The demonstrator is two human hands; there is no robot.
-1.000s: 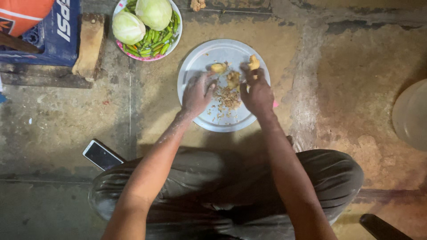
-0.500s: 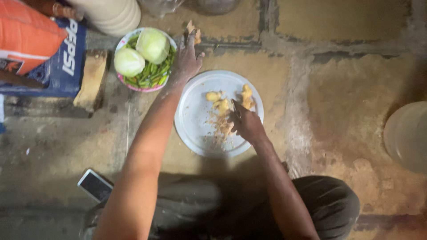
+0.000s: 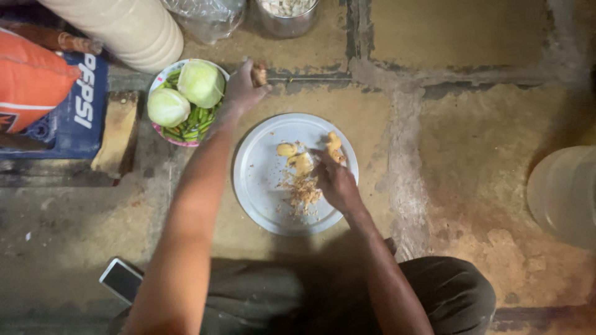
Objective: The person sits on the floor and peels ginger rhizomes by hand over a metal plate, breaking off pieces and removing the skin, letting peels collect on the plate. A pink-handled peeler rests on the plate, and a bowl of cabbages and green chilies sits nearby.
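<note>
My left hand (image 3: 239, 93) is stretched out past the top edge of the white plate (image 3: 261, 186), and its grip is clenched around a small knob of ginger (image 3: 259, 74), which pokes up from between my thumb and fingers above the stone floor (image 3: 472, 155), just beside the patterned bowl (image 3: 162, 77). That piece is brown, stubby and rough-skinned, darker than the pieces lying on the plate. My right hand (image 3: 336, 183) rests over the right half of the plate, its grip closed on a second, longer ginger piece (image 3: 334, 147) that sticks out beyond my fingertips toward the plate's upper right rim; this one is pale yellow and knobbly, looking scraped. Just left of that hand lie two peeled ginger lumps (image 3: 295, 158), smooth and yellowish, touching each other, and below them a loose heap of tan peelings (image 3: 303, 192) spreads toward the plate's centre. The bowl holds two pale green round vegetables (image 3: 186, 93) lying on green beans (image 3: 192, 124). A phone (image 3: 121, 280) lies on the floor by my left knee, well apart from both hands.
</note>
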